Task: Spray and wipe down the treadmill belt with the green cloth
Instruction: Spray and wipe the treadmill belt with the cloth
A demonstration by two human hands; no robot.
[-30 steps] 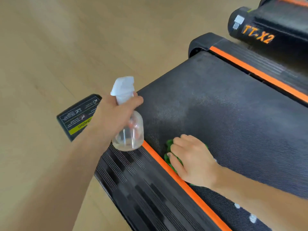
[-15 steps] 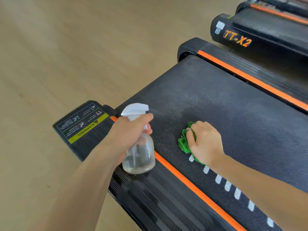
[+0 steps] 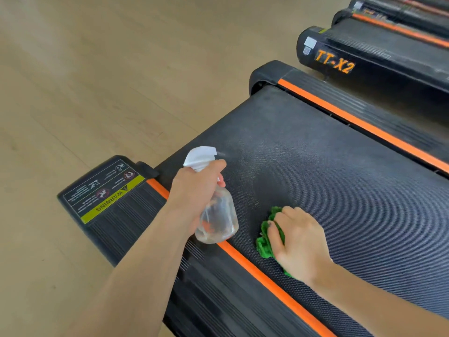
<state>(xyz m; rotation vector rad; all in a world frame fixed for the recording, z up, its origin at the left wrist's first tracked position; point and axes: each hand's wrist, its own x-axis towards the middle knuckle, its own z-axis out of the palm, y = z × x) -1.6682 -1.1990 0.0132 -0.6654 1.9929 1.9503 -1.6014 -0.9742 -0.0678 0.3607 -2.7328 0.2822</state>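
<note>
The person is working at the rear end of the treadmill belt (image 3: 328, 181), and the job is looking partly done: a paler, misted patch is showing on the dark weave ahead of the nozzle, while most of the belt farther along is showing no sign of wetting or wiping, so much is probably remaining. The left hand (image 3: 194, 190) is wrapping around the neck of the clear spray bottle (image 3: 216, 215), index finger curling over the trigger under the white spray head, and a faint puff is leaving the nozzle toward the belt. The bottle is hanging over the orange side strip (image 3: 272, 285). The right hand (image 3: 298, 242) is bunching the green cloth (image 3: 266, 242) in closed fingers and pressing it down on the belt, just beside that strip.

Compared with half a second ago, the cloth hand is sitting in much the same spot near the belt edge; a second ago it was lying closer to the strip, and the bottle was being held more upright, with no mist showing
</note>
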